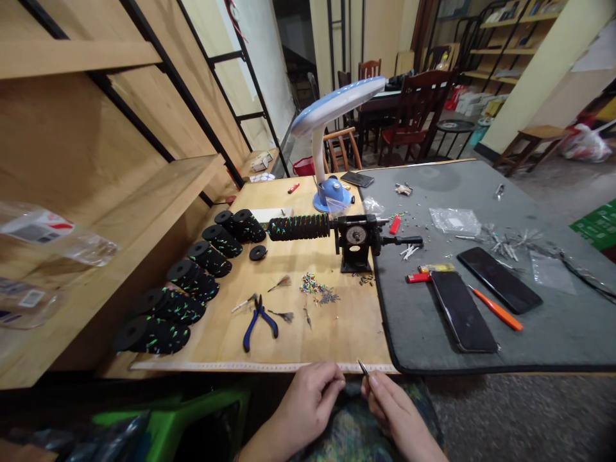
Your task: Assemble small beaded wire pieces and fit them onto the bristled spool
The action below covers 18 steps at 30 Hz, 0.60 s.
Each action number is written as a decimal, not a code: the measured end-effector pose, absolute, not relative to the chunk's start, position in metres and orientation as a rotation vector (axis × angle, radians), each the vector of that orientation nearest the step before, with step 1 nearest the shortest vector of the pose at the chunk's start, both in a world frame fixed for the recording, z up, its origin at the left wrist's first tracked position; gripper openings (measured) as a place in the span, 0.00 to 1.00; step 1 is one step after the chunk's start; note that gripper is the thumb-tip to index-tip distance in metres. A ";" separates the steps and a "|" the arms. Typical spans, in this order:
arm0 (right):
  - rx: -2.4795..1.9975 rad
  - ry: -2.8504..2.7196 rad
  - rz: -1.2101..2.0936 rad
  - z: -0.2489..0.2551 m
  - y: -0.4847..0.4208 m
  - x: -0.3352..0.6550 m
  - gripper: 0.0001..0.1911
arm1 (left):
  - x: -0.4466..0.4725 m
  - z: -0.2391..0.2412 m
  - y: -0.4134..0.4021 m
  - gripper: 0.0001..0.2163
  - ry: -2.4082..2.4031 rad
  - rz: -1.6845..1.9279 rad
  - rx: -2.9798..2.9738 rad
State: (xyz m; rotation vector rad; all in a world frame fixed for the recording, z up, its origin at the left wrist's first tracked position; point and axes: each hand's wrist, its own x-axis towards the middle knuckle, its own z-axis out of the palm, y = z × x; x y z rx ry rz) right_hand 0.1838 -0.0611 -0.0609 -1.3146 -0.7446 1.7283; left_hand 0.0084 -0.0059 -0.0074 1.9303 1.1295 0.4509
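Both my hands are low at the table's front edge, over my lap. My left hand (pixel 308 401) is curled, thumb and fingers pinched together toward the right; what it pinches is too small to make out. My right hand (pixel 392 407) is closed on a thin dark pointed piece (pixel 362 367) that sticks up from its fingertips. On the wooden board (pixel 337 333) ahead lie blue-handled pliers (pixel 258 321), a small heap of coloured beads (pixel 312 285) and a few tiny feathery bits (pixel 282 282).
A black hand-crank winder (pixel 356 240) holds a spool row (pixel 298 226). Several black spools (pixel 192 282) line the left. The grey mat (pixel 553 327) carries two phones (pixel 462 311), lighters (pixel 418 277), an orange tool (pixel 498 309) and plastic bags. A blue desk lamp (pixel 332 192) stands behind. Shelving on the left.
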 end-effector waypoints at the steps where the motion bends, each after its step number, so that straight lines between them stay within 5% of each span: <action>1: -1.315 -0.747 1.732 -0.060 -0.061 0.184 0.27 | 0.008 -0.008 -0.006 0.08 1.123 0.453 1.935; 18: -1.526 -1.105 1.428 -0.048 -0.065 0.198 0.27 | 0.010 -0.008 -0.004 0.09 1.126 0.457 1.948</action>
